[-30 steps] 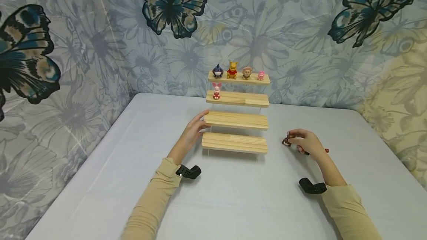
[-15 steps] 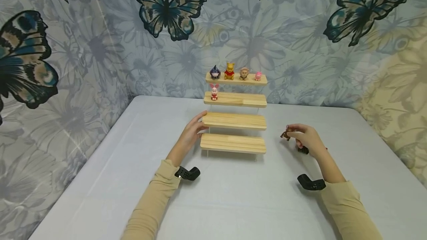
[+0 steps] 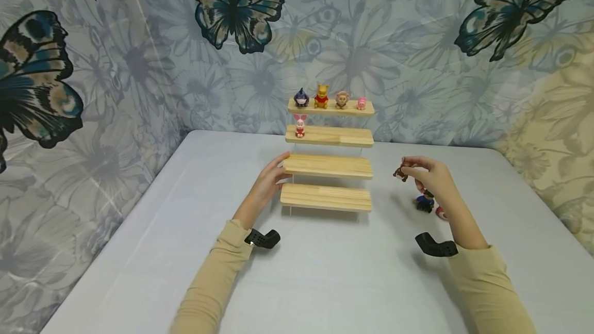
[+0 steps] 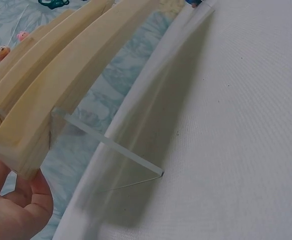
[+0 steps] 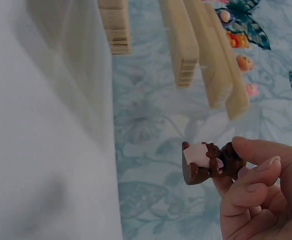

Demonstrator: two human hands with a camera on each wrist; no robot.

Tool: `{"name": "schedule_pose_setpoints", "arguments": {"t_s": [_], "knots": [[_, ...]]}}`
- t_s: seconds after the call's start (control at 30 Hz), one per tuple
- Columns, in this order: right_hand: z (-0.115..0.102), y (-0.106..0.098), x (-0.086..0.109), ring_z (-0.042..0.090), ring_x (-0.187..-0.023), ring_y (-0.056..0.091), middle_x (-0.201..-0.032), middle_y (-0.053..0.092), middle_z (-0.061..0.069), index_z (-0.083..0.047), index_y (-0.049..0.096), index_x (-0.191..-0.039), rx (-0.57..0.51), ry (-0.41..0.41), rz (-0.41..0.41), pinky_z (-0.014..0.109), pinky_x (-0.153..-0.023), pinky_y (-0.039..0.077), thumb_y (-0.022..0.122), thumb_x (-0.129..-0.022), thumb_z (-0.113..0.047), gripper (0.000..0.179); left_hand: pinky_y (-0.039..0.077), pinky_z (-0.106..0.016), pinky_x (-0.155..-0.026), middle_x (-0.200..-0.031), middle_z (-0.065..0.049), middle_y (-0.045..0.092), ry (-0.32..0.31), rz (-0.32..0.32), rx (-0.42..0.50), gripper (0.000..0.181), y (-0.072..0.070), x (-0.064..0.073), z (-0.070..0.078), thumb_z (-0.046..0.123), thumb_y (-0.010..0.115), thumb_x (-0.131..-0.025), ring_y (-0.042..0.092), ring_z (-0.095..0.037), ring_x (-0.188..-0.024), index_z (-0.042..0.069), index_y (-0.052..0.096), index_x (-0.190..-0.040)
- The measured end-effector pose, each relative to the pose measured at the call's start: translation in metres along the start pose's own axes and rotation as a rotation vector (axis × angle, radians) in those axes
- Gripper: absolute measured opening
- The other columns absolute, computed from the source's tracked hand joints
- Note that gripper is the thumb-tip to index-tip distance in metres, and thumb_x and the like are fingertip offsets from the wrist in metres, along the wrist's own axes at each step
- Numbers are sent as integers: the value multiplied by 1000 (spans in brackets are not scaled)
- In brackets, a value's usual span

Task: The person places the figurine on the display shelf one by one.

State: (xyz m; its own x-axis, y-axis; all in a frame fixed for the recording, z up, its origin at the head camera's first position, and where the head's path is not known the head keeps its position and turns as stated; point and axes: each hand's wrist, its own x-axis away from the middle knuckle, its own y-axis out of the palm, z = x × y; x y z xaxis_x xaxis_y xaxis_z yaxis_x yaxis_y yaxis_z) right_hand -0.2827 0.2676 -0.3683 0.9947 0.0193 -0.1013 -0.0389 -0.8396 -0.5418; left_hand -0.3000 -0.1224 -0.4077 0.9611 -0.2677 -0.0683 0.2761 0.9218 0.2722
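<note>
A tiered wooden display stand (image 3: 327, 196) with four light boards stands on the white table. My left hand (image 3: 268, 183) grips its left side near the lower boards; in the left wrist view the fingertips (image 4: 40, 187) touch a board's end. Between thumb and fingers, my right hand (image 3: 433, 177) pinches a small brown figurine (image 3: 400, 172), held above the table to the right of the stand. The right wrist view shows the figurine (image 5: 198, 162) lying sideways in that camera, with a pale front; the fingers cover one end.
On the top board sit a dark blue figurine (image 3: 301, 98), a yellow bear in red (image 3: 321, 97), a tan figurine (image 3: 342, 99) and a pink one (image 3: 361, 103). A pink-eared figurine (image 3: 300, 127) sits one board lower. A blue-and-black figurine (image 3: 424, 203) and a red one (image 3: 441, 213) lie below my right hand.
My right hand has lifted the brown figurine off the table, up and away from me. The blue-and-black and red figurines now show more. My left hand stays on the stand.
</note>
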Motion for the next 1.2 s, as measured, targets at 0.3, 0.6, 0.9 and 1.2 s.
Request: {"name": "schedule_pose_setpoints", "arguments": {"t_s": [0.3, 0.6, 0.9, 1.2], "knots": [[-56, 15, 3, 17, -44, 42, -90, 54, 7, -7, 53, -124, -22, -72, 6, 32, -43, 34, 61, -84, -39, 53, 38, -32, -75, -118, -10, 47, 12, 28, -5, 44, -4, 3, 2, 13, 42, -92, 45, -31, -102, 16, 39, -137], [-89, 38, -3, 9, -42, 37, -99, 52, 5, -1, 48, -122, -197, -153, -34, 27, -41, 35, 63, -85, -22, 45, 37, -33, -75, -118, -11, 46, 5, 34, 6, 44, -2, 7, 3, 11, 41, -92, 42, -35, -104, 15, 38, -137], [-106, 49, -10, 10, -43, 37, -95, 53, 4, -2, 55, -107, -275, -210, -111, 28, -41, 34, 63, -85, -17, 28, 39, -35, -77, -121, -11, 46, 19, 2, -7, 44, 1, 2, 1, 13, 42, -93, 45, -31, -103, 14, 38, -137], [-126, 65, -21, 10, -43, 37, -76, 52, 4, 3, 56, -111, -391, -225, -105, 26, -40, 33, 61, -86, -12, 29, 39, -34, -75, -120, -10, 47, 0, 32, -24, 43, 3, 1, 1, 12, 42, -93, 49, -23, -96, 16, 41, -136]]}}
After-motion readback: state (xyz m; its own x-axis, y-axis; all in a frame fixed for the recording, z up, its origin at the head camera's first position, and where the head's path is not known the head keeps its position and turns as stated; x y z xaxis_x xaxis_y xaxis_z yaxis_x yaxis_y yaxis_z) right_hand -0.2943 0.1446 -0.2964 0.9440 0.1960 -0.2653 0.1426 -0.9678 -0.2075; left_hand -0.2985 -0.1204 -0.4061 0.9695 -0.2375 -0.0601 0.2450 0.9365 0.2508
